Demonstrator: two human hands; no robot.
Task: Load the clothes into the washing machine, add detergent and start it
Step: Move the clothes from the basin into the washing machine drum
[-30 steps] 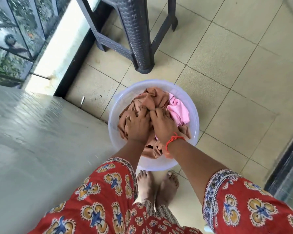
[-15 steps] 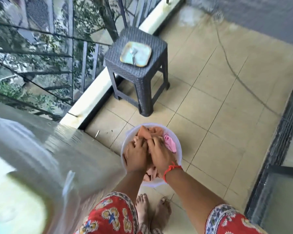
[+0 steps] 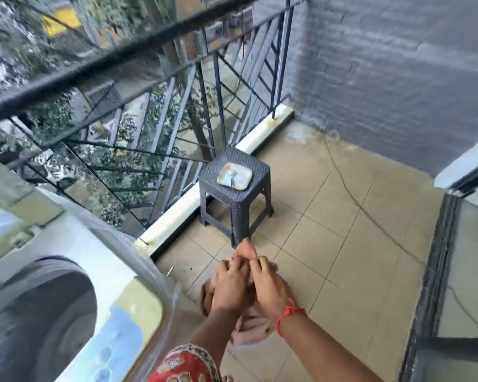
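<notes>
Since a moment ago you have lifted the bundle of clothes (image 3: 247,325) out of the tub. Your left hand (image 3: 229,285) and right hand (image 3: 268,285) grip it together, fingers curled over the top, just right of the washing machine (image 3: 66,299); a stool (image 3: 236,186) stands farther off.

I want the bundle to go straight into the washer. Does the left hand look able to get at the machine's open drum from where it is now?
Probably yes. The left hand and right hand grip the clothes just right of the washing machine; nothing stands between them and the dark drum opening, though blur hides detail.
</notes>
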